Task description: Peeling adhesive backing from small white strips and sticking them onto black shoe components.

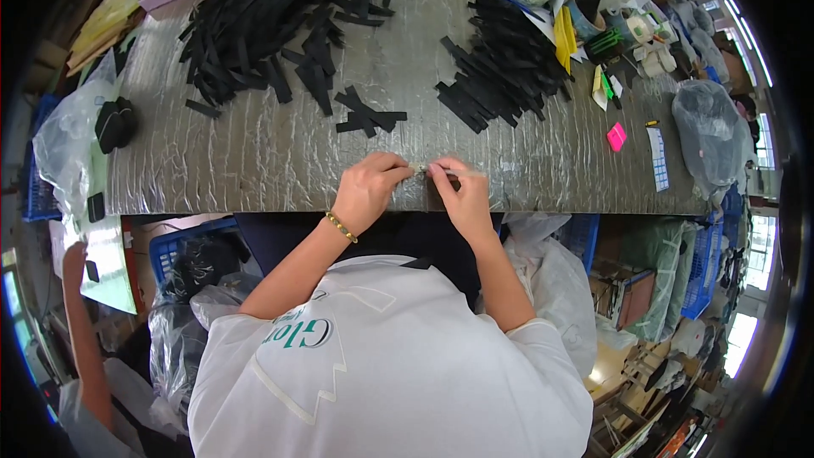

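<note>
Close to the table's near edge, my left hand (pixel 370 187) and my right hand (pixel 462 191) face each other, fingertips almost meeting. Between them is a small pale item (pixel 419 169), too small to name. Thumb and forefinger of the left hand pinch its left side. The right fingers are also closed in a pinch at its other side, and a thin whitish sliver (pixel 476 174) sticks out past them. Just beyond the hands lies a small crossed heap of short black strips (pixel 370 112).
A large tangled pile of black strips (pixel 254 21) covers the table's far left; a flatter pile of black strips (pixel 509 59) lies far right. Tape rolls and cups crowd the back right corner, near a pink pad (pixel 616 136). Another person's arm (pixel 85 331) shows at left.
</note>
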`<state>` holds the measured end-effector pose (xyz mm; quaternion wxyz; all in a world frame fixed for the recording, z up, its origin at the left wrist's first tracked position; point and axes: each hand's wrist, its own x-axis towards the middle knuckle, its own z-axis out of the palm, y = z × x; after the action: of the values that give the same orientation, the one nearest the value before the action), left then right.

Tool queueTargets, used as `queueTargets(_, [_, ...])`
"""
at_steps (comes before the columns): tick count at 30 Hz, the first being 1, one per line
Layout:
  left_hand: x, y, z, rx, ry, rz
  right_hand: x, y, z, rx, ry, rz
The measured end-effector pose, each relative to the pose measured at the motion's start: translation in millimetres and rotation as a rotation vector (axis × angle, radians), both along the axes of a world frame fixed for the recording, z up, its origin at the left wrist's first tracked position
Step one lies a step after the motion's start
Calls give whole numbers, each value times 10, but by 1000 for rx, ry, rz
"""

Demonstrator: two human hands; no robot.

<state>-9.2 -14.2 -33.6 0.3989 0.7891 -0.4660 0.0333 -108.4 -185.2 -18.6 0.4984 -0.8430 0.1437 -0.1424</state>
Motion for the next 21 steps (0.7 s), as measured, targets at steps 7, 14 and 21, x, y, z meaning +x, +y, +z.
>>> queueTargets(7, [52, 37, 26, -41, 95, -9, 40, 143, 28, 87, -19, 36])
queueTargets(14, [89, 46, 18, -36, 216, -48, 148, 204, 71, 20, 47, 107])
queueTargets(21, [90, 55, 51, -36, 207, -48, 143, 223, 113, -145, -75, 144])
